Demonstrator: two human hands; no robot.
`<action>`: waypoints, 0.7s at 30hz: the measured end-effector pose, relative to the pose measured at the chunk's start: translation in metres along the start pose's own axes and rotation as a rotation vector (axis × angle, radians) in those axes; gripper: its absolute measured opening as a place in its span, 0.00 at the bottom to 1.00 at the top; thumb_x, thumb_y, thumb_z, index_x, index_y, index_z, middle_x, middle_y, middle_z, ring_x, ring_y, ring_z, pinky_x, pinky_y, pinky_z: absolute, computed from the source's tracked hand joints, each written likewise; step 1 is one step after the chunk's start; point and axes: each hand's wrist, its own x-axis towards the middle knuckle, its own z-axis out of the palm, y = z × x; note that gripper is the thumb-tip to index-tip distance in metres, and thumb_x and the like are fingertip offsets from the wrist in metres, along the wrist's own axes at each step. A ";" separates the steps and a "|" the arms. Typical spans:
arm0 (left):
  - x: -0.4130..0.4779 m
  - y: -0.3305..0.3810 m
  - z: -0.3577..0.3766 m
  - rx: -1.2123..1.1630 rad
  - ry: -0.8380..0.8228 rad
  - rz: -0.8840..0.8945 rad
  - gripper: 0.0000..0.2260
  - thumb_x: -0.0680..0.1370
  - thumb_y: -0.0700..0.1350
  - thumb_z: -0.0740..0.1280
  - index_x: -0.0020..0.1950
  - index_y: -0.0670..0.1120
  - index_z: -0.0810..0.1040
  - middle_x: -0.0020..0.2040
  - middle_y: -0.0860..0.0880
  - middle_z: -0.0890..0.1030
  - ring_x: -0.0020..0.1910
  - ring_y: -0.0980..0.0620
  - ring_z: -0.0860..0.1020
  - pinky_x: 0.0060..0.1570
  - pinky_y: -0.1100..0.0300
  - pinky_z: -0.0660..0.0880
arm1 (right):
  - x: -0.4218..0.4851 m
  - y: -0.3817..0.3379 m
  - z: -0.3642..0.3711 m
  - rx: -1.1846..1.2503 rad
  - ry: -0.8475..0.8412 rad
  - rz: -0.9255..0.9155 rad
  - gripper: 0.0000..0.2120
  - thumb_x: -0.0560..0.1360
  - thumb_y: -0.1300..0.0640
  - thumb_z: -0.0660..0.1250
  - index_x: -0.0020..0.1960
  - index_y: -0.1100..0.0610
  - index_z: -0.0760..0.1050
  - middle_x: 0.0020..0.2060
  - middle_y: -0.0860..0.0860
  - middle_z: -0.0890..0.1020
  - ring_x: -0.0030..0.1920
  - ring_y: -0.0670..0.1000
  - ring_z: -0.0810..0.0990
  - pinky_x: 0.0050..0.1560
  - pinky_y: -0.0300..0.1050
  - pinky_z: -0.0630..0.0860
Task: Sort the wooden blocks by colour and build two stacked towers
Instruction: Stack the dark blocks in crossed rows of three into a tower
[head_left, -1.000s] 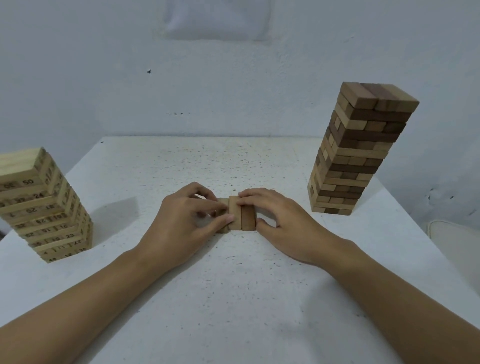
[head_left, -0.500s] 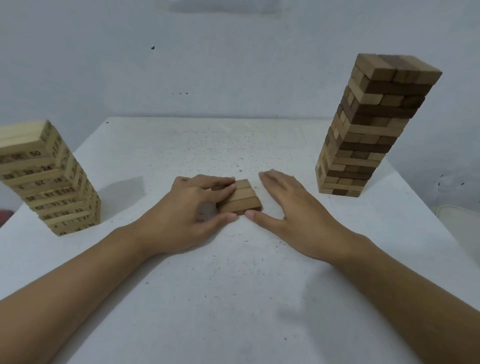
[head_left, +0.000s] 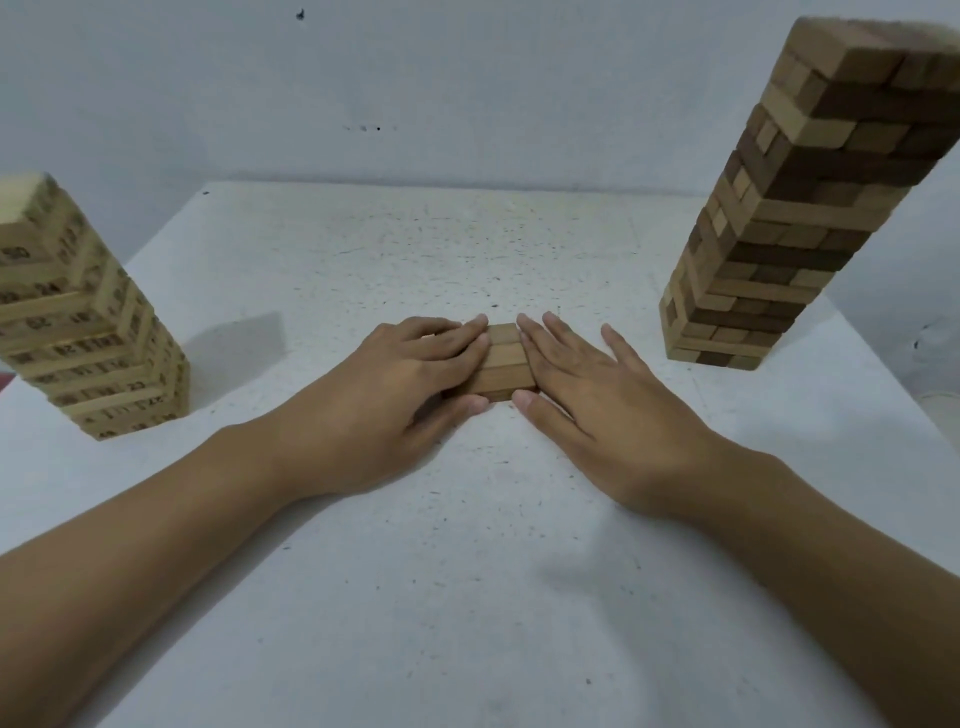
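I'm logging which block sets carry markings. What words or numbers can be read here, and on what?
"24": printed on a block high up in the pale tower.
Other numbers on that tower: too blurred to read.
Brown tower: no text visible.

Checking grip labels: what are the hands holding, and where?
Nothing gripped: left hand and right hand press fingers against opposite ends of the flat block row.

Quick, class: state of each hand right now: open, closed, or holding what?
Left hand: open, straight fingers pressing the left side of the row of three brown blocks.
Right hand: open, flat fingers pressing the row's right side.
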 end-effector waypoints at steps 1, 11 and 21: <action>0.000 0.000 -0.001 -0.009 0.008 0.001 0.25 0.84 0.57 0.59 0.75 0.42 0.74 0.77 0.47 0.71 0.71 0.44 0.73 0.64 0.44 0.74 | 0.000 0.000 0.000 0.000 0.000 -0.003 0.31 0.82 0.39 0.38 0.82 0.49 0.39 0.80 0.40 0.40 0.78 0.39 0.33 0.79 0.53 0.37; 0.002 -0.005 -0.010 -0.081 0.022 0.025 0.25 0.82 0.60 0.62 0.73 0.46 0.77 0.73 0.52 0.75 0.66 0.51 0.74 0.61 0.51 0.77 | 0.003 0.008 -0.003 0.308 0.192 0.009 0.34 0.79 0.38 0.62 0.81 0.47 0.56 0.79 0.39 0.58 0.78 0.38 0.52 0.79 0.44 0.48; 0.001 -0.005 -0.015 -0.226 0.110 0.045 0.25 0.76 0.62 0.71 0.67 0.48 0.82 0.68 0.54 0.79 0.66 0.60 0.77 0.61 0.52 0.78 | -0.003 0.020 -0.011 0.545 0.244 -0.120 0.28 0.72 0.43 0.76 0.70 0.46 0.75 0.63 0.36 0.75 0.66 0.40 0.73 0.66 0.46 0.73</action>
